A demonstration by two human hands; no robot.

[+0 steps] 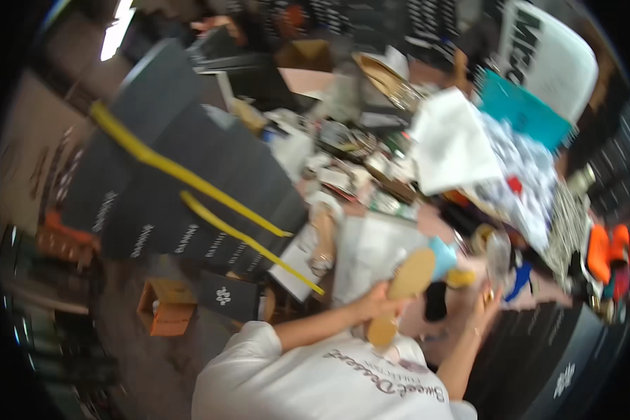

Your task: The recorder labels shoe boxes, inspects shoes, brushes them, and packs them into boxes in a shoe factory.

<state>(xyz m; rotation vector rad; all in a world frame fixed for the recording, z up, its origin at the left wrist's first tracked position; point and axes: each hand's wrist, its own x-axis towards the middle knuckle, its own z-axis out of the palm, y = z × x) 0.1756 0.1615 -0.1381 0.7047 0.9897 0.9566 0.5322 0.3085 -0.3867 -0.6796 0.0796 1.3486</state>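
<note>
My left hand is closed around the middle of a shoe with a tan sole. Its sole is turned up, with the toe end pointing away from me and the heel end near my shirt. To the right, my right hand is raised beside a clear, bottle-like thing. Blur hides whether its fingers hold anything. A light blue piece and a yellow sponge-like thing lie between the hands. Left of them, another beige shoe rests by a white sheet.
Dark shoeboxes with yellow strips stack up on the left. A white chair back, a teal box and crumpled white paper are at far right. Clutter covers the table's far part. An open carton stands low left.
</note>
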